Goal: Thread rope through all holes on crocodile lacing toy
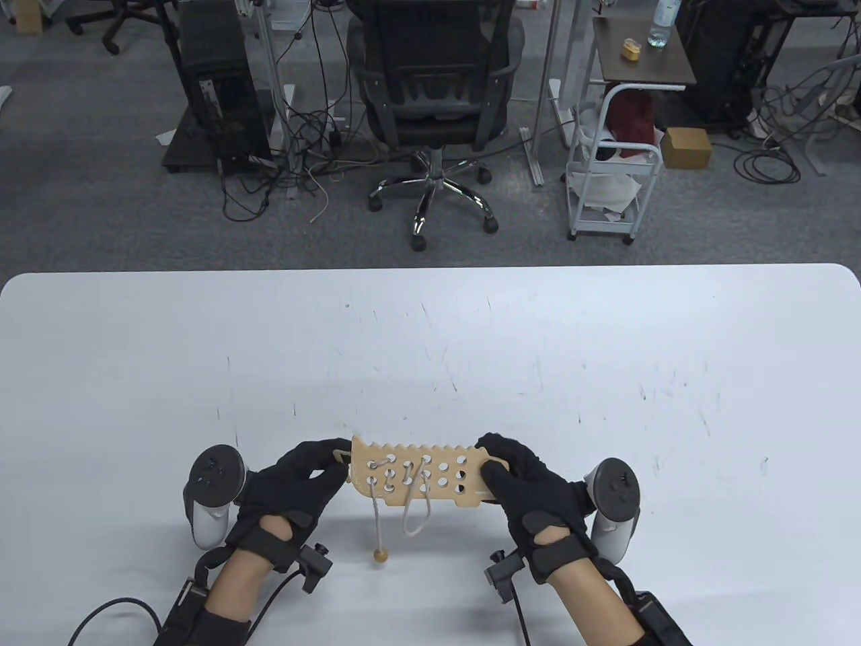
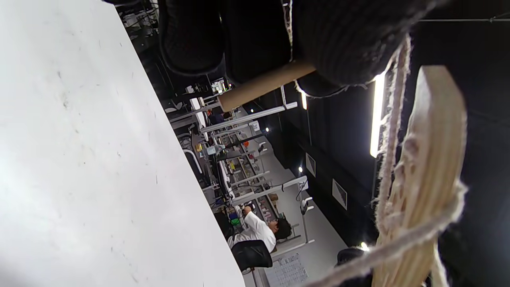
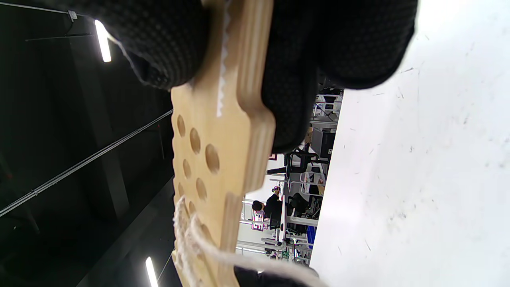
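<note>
The wooden crocodile lacing toy (image 1: 437,479) is held level just above the white table (image 1: 430,350), its toothed edge facing away from me. My right hand (image 1: 494,459) grips its right end, thumb on top; the right wrist view shows the board (image 3: 215,159) clamped between the fingers (image 3: 171,44). My left hand (image 1: 333,461) is at the left end, pinching the rope's wooden needle (image 2: 263,85). Cream rope (image 1: 417,521) runs through the left holes and hangs in a loop. Its free end dangles with a wooden bead (image 1: 381,556). The right holes show no rope.
Beyond the table's far edge stand an office chair (image 1: 434,81), a white cart (image 1: 609,182) and a computer tower (image 1: 215,87) with cables on the floor. Both hands work near the front edge, with bare table to either side.
</note>
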`<state>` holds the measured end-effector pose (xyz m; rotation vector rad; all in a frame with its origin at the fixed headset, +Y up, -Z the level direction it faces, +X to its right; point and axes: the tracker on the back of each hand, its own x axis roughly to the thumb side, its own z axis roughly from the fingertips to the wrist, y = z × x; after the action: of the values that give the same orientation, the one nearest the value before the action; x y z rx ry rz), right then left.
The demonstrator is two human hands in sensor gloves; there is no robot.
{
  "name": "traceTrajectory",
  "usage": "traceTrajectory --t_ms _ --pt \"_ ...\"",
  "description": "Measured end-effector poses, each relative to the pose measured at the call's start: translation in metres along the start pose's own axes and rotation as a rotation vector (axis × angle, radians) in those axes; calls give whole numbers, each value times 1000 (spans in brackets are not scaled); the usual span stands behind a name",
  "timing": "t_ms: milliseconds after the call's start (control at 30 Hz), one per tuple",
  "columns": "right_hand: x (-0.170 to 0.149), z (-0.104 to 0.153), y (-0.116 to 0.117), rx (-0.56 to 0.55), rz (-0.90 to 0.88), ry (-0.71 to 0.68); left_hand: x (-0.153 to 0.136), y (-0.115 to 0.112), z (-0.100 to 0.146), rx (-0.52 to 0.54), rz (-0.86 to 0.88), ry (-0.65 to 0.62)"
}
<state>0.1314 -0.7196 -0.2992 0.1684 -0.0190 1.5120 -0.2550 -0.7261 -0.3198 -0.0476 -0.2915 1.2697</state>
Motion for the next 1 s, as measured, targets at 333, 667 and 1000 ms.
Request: traceTrajectory --t_ms 333,667,1000 --pt "-2 -4 -10 -45 -7 12 0 18 2 79 32 0" --pt "-5 -8 -21 -89 -10 25 -3 41 7 187 87 2" --pt "-9 -13 -35 -140 -12 45 -4 61 12 264 134 0"
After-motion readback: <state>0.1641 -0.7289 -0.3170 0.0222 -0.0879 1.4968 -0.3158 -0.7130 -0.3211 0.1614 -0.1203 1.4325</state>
